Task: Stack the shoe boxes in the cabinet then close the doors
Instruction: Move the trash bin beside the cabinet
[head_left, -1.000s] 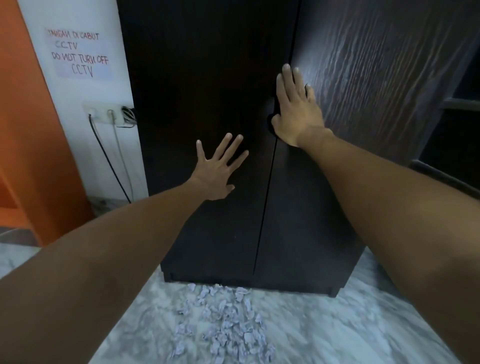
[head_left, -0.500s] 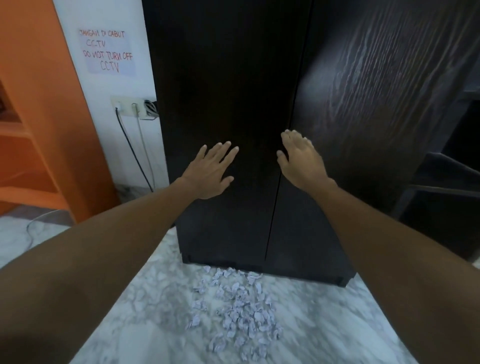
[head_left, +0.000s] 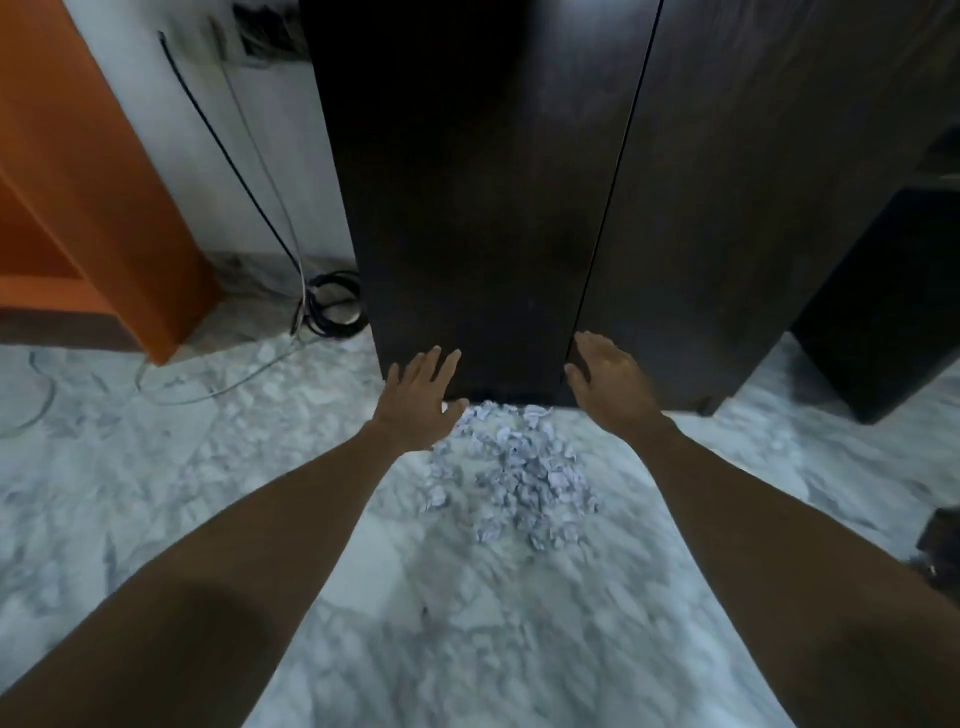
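The dark wood cabinet (head_left: 519, 182) stands in front of me with both doors shut; a thin seam runs between them. No shoe boxes are in sight. My left hand (head_left: 422, 397) is flat, fingers apart and empty, low before the left door's bottom edge. My right hand (head_left: 608, 379) is also flat and empty, near the seam at the foot of the right door. Whether either palm touches the wood I cannot tell.
A pile of crumpled pale paper bits (head_left: 519, 467) lies on the marble floor (head_left: 182, 467) at the cabinet's foot. An orange shelf unit (head_left: 104, 182) stands left, coiled black cable (head_left: 332, 306) beside the cabinet. A dark piece of furniture (head_left: 883, 301) stands right.
Both hands have slid down the door fronts from mid height to the bottom. The view has tilted down toward the floor.
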